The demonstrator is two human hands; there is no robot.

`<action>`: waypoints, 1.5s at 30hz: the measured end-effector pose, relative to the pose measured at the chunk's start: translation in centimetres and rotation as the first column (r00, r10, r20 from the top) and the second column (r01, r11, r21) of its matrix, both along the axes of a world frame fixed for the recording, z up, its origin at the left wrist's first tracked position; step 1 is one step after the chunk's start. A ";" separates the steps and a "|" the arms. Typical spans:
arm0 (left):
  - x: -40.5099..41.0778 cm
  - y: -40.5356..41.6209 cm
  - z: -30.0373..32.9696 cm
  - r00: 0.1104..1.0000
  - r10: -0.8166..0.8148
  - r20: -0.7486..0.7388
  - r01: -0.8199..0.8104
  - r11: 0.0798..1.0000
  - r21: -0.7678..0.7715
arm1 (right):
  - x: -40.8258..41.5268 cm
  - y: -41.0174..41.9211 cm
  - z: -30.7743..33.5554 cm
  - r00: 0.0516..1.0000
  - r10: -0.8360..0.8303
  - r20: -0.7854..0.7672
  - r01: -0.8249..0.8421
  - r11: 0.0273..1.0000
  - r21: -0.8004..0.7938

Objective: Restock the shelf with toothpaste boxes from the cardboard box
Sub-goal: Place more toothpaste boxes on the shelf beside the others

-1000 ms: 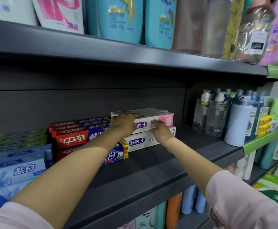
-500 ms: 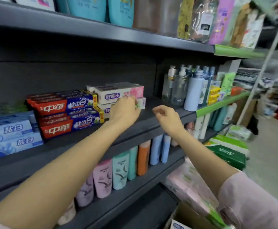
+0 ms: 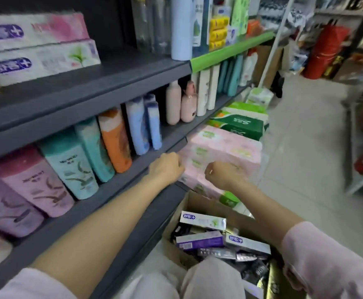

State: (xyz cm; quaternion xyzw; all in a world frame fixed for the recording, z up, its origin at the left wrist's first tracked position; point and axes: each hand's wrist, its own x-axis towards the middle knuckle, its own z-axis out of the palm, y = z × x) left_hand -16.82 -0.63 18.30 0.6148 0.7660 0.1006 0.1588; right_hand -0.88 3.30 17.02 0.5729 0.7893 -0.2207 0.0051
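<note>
Both hands hang empty in the air between the shelving and the floor stock: the left hand (image 3: 166,168) and the right hand (image 3: 224,174) each show loosely curled fingers with nothing held between them. Below and toward the person sits the cardboard box (image 3: 200,202) on the floor, its flaps up, with several toothpaste boxes lying jumbled inside. The topmost white toothpaste box (image 3: 203,220) lies flat, its long axis running roughly left to right across the opening, tilted a little down to the right; a purple toothpaste box (image 3: 200,240) lies just nearer, on much the same line. From either grip these lie downward and back toward the body, so the coming reach likely means dropping the hands and drawing them in. The right hand looks the nearer one, since its forearm already crosses above the carton's right side, while the left forearm runs along the dark shelf edge (image 3: 133,169). Up on the shelf (image 3: 120,72) at the top left, two stocked toothpaste boxes (image 3: 40,61) already lie stacked lengthwise along the front, with bare shelf to their right. Motion blur softens the labels.
</note>
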 end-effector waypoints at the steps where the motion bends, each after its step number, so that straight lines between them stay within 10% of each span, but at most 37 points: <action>1: 0.3 0.9 -2.3 1.000 -0.006 0.005 0.006 0.999 -0.040 | 0.6 0.7 -2.4 1.000 -0.012 0.018 0.012 1.000 -0.021; 11: 2.1 9.0 -23.9 0.988 0.011 0.154 0.022 0.977 -0.213 | 5.0 5.8 -24.3 0.982 -0.110 0.155 0.137 0.974 -0.178; 24: 4.0 12.2 -44.5 0.924 -0.378 0.050 0.358 0.815 -0.456 | 6.8 8.5 -42.0 0.947 -0.042 0.318 0.132 0.954 -0.267; 36: 4.4 11.5 -44.2 0.871 -0.482 -0.098 0.398 0.807 -0.436 | 6.9 7.9 -43.6 0.969 -0.108 0.223 0.166 0.951 -0.260; 45: 3.4 11.2 -33.5 0.914 -0.398 -0.079 0.369 0.895 -0.250 | 7.3 8.5 -32.8 0.940 -0.340 0.004 0.335 0.925 -0.178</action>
